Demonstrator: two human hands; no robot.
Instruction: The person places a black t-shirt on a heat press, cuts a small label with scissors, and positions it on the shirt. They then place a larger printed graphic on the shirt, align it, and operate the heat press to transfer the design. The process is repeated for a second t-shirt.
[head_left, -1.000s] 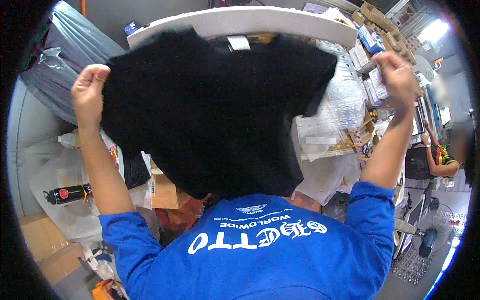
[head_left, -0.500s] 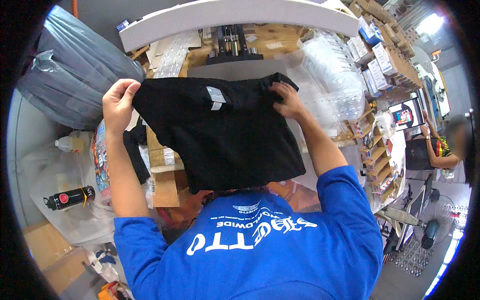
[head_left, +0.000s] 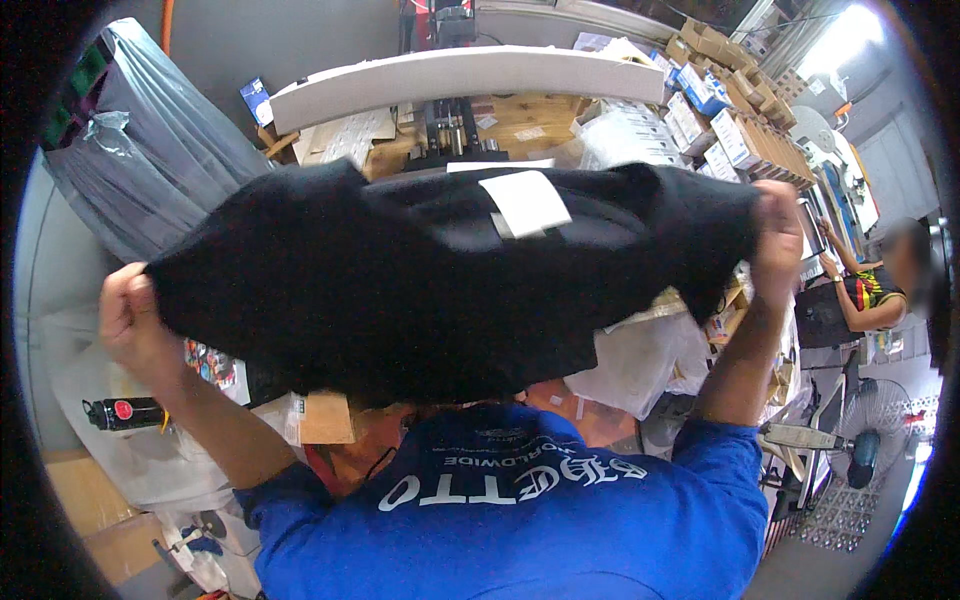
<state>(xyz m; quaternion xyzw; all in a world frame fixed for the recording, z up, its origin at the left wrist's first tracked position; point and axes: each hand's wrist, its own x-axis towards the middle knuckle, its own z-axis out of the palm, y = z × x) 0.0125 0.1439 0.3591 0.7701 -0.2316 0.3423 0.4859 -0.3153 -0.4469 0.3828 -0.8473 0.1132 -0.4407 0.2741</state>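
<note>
A black T-shirt [head_left: 400, 280] hangs stretched out in the air before my chest, held by its two sleeve ends. My left hand [head_left: 138, 318] is closed on the sleeve end at the left, thumb over fingers. At the right, my right hand [head_left: 778, 240] grips the other sleeve; it is somewhat blurred. A white label [head_left: 527, 203] shows at the collar, in the middle of the upper edge. The shirt hides much of the worktable behind it.
A long pale padded bar [head_left: 470, 80] crosses the far side of the wooden table [head_left: 530, 118]. Stacked boxes [head_left: 745, 140] stand far right, a grey plastic cover [head_left: 170, 150] far left. A black bottle [head_left: 125, 413] lies left. Near a fan [head_left: 865, 450], another person [head_left: 880, 295] holds a frame.
My hands have moved apart, left hand outward and down, right hand far to the right. The shirt has gone from partly bunched to spread wide, and its collar label now faces up more fully.
</note>
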